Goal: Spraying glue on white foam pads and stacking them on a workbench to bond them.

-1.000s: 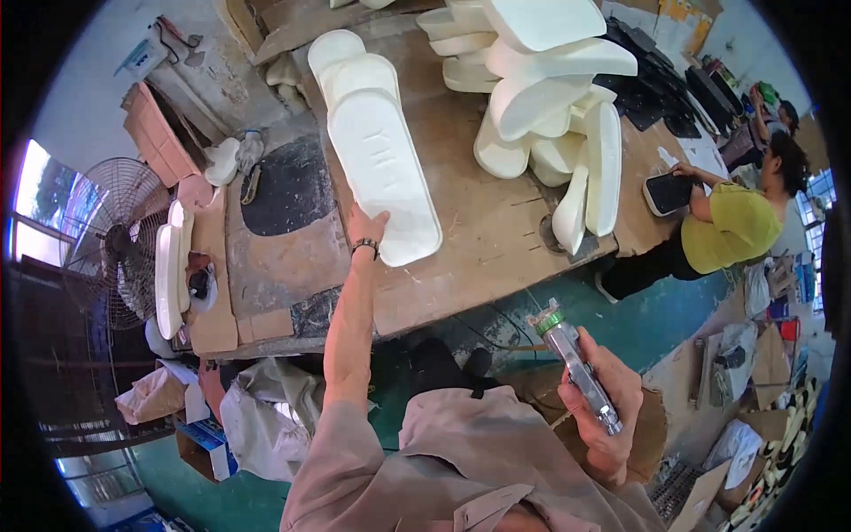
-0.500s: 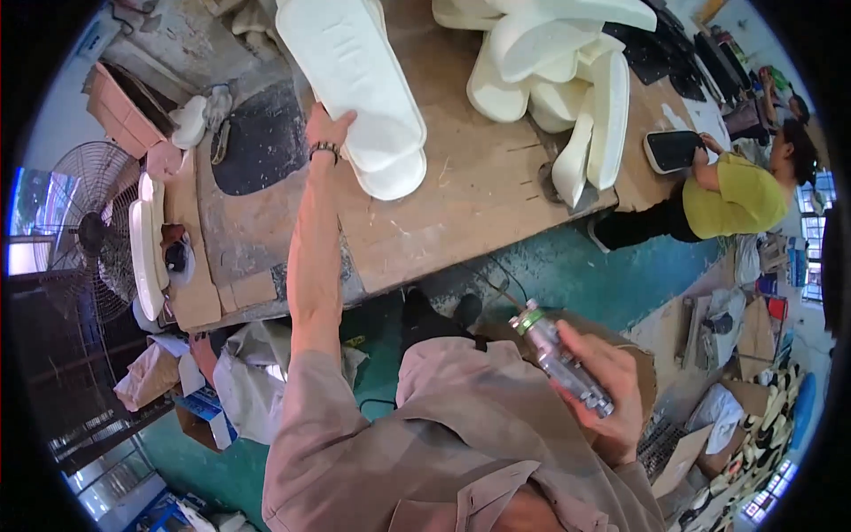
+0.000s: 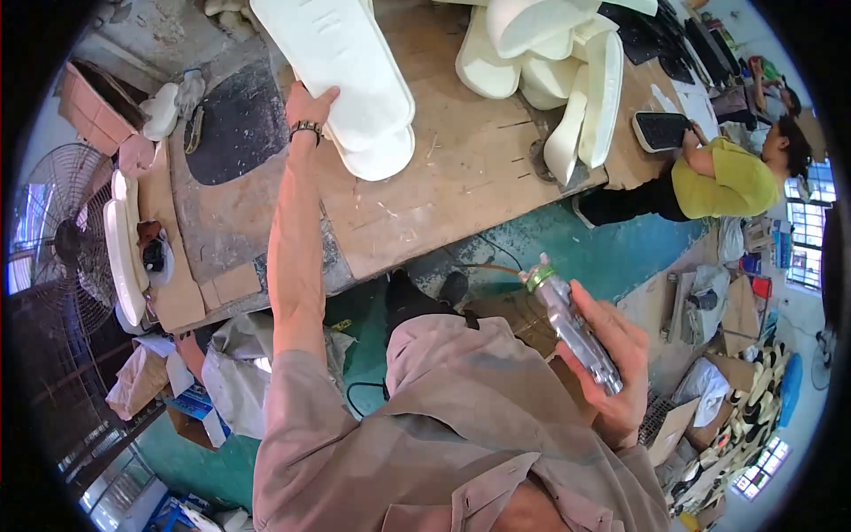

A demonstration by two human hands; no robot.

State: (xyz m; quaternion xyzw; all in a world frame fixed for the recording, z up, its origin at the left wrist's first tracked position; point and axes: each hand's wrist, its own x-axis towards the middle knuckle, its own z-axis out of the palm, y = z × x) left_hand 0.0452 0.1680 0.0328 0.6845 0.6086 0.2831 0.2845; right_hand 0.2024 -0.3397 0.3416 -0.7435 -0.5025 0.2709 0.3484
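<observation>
A long white moulded foam piece [image 3: 341, 66] with rounded ends lies on another white piece [image 3: 381, 161], whose rounded end sticks out from under it. At the left edge of the upper piece is my left hand [image 3: 307, 105], closed on it with the thumb on top; the other fingers are mostly hidden. Nearer my body, off the table, my right hand [image 3: 618, 359] is wrapped round a silver hand-held tool [image 3: 572, 321] with a green ring. The tool's ringed end points toward the table; its exact kind is unclear.
Cream foam pieces [image 3: 494, 66] are heaped on the brown worktable [image 3: 394, 226]. At right, a person in a yellow top [image 3: 729, 182] handles a black, white-edged pad [image 3: 659, 131]. A large fan [image 3: 66, 239] stands at left. An orange-brown hose [image 3: 486, 266] runs behind the tool.
My view has shifted, so the table and foam pieces appear farther left and up. My right hand has raised the tool slightly toward the table. My left hand keeps its hold on the foam edge.
</observation>
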